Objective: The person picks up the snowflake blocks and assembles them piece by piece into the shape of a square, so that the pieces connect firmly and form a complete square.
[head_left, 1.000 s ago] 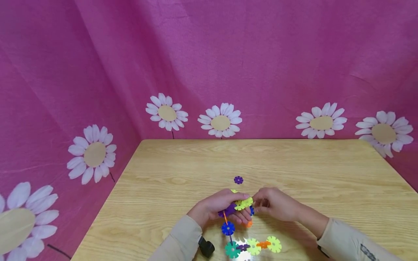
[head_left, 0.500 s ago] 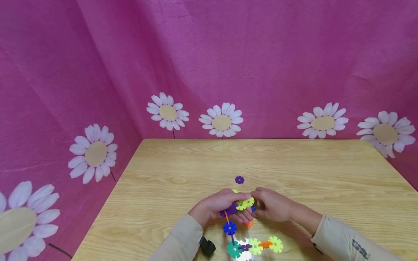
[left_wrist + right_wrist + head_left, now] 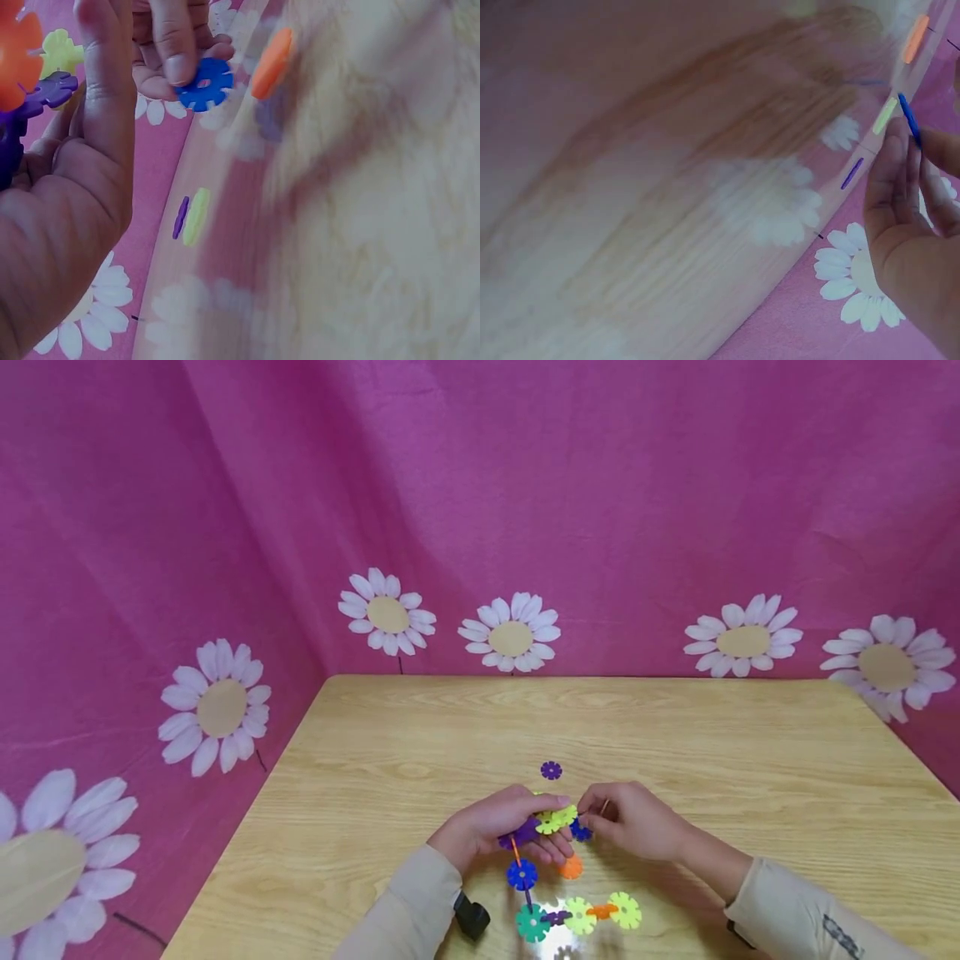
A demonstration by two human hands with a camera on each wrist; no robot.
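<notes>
In the head view my left hand (image 3: 483, 820) holds a joined chain of notched plastic discs, its thumb lying over two yellow discs (image 3: 556, 818). A purple disc (image 3: 522, 832) shows under that hand. From there the chain drops through an edge-on orange disc, a blue one (image 3: 522, 874) and a green disc (image 3: 532, 923), then runs right to a yellow end disc (image 3: 625, 910). Just right of the left fingers, my right hand (image 3: 637, 820) pinches a separate blue disc (image 3: 204, 86) between thumb and fingers. A small gap separates that disc from the left hand in the left wrist view.
On the wooden table (image 3: 390, 743) lie a loose orange disc (image 3: 572, 867) near the left fingertips and a purple disc (image 3: 551, 770) farther back. A yellow disc (image 3: 196, 216) lies beside the purple one. A pink flowered curtain (image 3: 600, 510) borders the table.
My right hand came up close to the yellow discs, then drew slightly back. The blue disc in its fingers shows more fully now. My left hand keeps its hold on the chain.
</notes>
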